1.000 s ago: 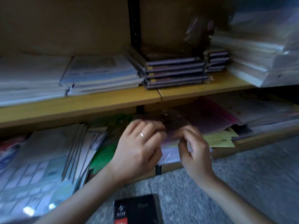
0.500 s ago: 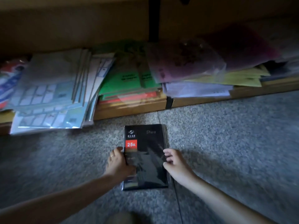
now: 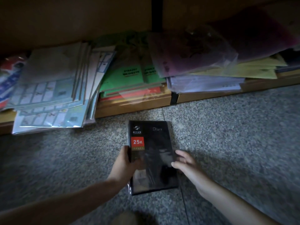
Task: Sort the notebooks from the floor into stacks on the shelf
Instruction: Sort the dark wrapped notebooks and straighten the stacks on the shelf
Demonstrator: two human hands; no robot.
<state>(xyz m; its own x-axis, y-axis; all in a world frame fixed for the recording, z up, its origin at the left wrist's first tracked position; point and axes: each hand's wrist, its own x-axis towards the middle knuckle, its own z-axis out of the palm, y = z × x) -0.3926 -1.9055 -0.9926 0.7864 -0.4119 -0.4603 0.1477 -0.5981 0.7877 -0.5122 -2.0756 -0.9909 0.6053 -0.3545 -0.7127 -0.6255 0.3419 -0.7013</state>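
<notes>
The black notebook (image 3: pixel 152 153) lies on the floor (image 3: pixel 227 135) near the front edge of the shelf (image 3: pixel 133 105), its left edge gripped by the left hand (image 3: pixel 125 164); the right hand (image 3: pixel 186 161) is held loosely spread at its right edge — nothing clasped. If lifted one-sidedly, the glossy wrapper (image 3: pixel 129 190) could be let slip.

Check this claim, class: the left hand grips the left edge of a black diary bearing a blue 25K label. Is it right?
Not quite: the head view shows the 25K label is red, not blue. The left hand does grip the left edge of the black diary.
</notes>
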